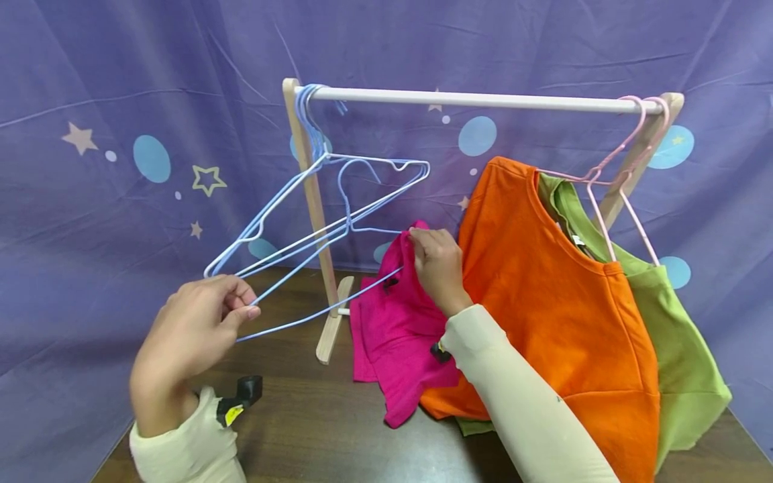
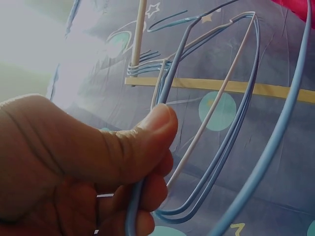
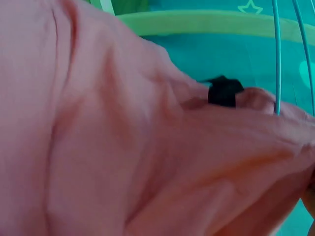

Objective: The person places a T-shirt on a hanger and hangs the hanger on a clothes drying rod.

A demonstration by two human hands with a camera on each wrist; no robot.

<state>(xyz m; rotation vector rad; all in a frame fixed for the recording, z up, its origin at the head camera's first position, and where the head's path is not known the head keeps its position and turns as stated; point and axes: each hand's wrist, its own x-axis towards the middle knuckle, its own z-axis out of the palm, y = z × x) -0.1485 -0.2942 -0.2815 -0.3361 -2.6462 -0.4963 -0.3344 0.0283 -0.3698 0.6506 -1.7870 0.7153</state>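
Observation:
My left hand (image 1: 196, 322) pinches the left end of a blue clothes hanger (image 1: 300, 324) between thumb and fingers; the left wrist view shows the thumb (image 2: 160, 118) pressed on the wire. The hanger is off the rack, its hook pointing up. Its right end goes into the neck opening of a magenta shirt (image 1: 410, 335). My right hand (image 1: 439, 265) pinches the top of that shirt, beside the hanger's right shoulder. The shirt hangs down in folds, a black label (image 3: 224, 92) showing inside its opening. In the right wrist view the cloth hides most of my right hand.
A wooden rack with a white rail (image 1: 483, 100) stands on the brown table (image 1: 302, 416). Several blue and white hangers (image 1: 377, 159) hang at its left end. An orange shirt (image 1: 561, 322) and a green shirt (image 1: 682, 376) hang on pink hangers (image 1: 625, 144) at the right.

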